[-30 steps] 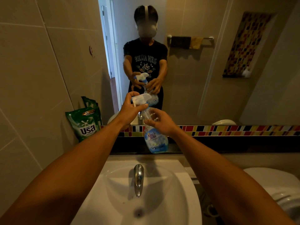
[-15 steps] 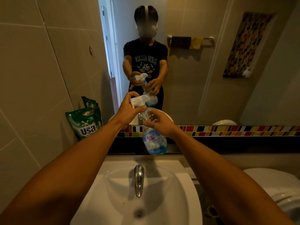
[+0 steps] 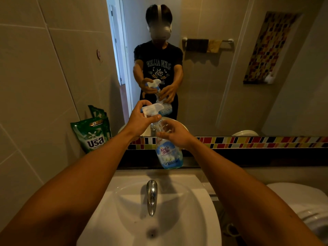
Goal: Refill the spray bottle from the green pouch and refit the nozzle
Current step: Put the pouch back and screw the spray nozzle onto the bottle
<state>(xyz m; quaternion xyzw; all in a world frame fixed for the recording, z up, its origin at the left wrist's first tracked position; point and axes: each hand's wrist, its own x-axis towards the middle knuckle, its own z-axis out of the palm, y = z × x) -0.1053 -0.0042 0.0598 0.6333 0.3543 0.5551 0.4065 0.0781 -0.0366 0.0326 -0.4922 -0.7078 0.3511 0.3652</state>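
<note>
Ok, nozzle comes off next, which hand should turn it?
Left. The left hand already wraps the nozzle on top, while the right hand grips the spray bottle at its neck, well placed to steady it above the sink.

Above the white ceramic sink (image 3: 198, 206) the air is open, only the chrome tap (image 3: 152, 196) rises in its middle. The clear spray bottle with blue label (image 3: 168, 155), held in both hands, blocks the middle just before the mirror (image 3: 221, 86). The green refill pouch (image 3: 92, 134) leans in the left wall corner, apart from the bottle. The white toilet lid (image 3: 298, 199) closes the right side.
</note>
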